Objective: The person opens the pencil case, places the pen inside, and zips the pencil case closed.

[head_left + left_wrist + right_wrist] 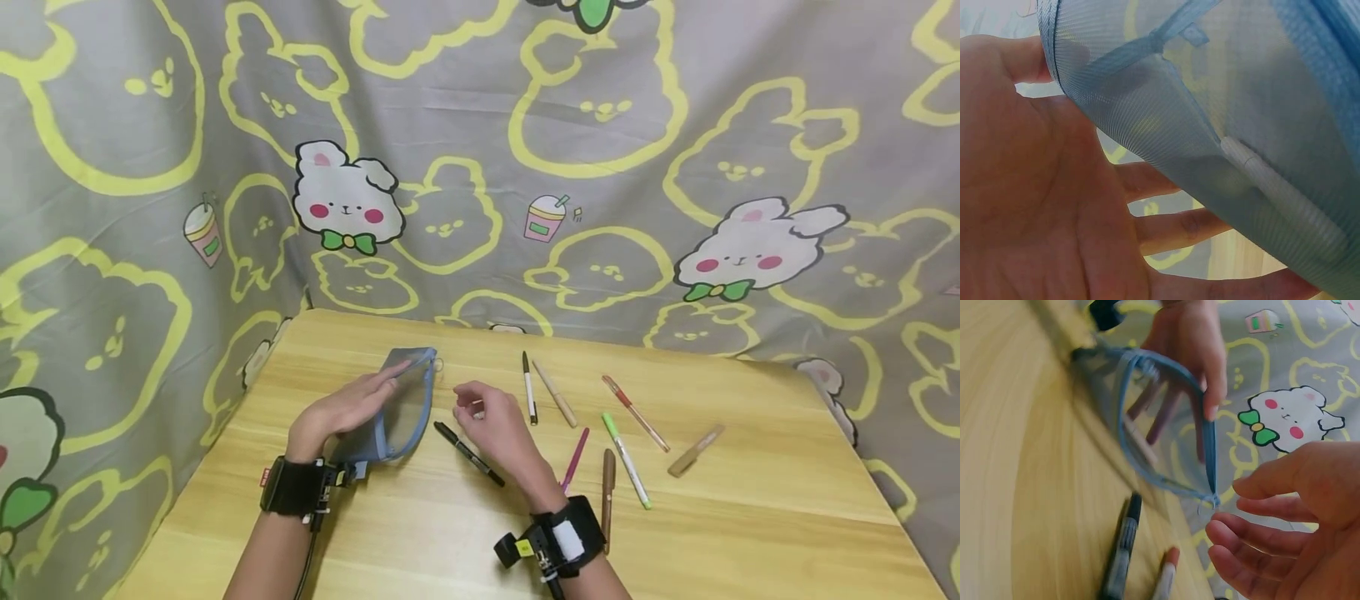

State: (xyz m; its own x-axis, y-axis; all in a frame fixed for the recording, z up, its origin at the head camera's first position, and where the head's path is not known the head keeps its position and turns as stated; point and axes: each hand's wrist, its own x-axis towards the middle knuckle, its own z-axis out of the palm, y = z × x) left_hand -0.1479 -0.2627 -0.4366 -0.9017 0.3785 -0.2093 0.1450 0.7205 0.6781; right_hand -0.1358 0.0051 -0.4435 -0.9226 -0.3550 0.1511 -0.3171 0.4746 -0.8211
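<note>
A blue mesh pencil pouch (407,408) with a zipper edge stands on the wooden table, its mouth gaping. My left hand (347,411) holds it by its edge, thumb on one side and fingers spread behind the mesh. Inside lies a pale pen (1285,195), seen through the mesh in the left wrist view. To the pouch's right, my right hand (491,425) hovers with loosely bent fingers and holds nothing. In the right wrist view its fingertips are near the small ring (1208,506) at the zipper's end. A black marker (468,454) lies between pouch and right hand.
Several pens lie to the right: a black-capped white pen (529,390), a beige pen (555,395), a red pen (636,413), a green-capped pen (627,461), a tan pen (696,451), a magenta pen (575,460) and a brown pen (608,500). A printed curtain (465,108) hangs behind.
</note>
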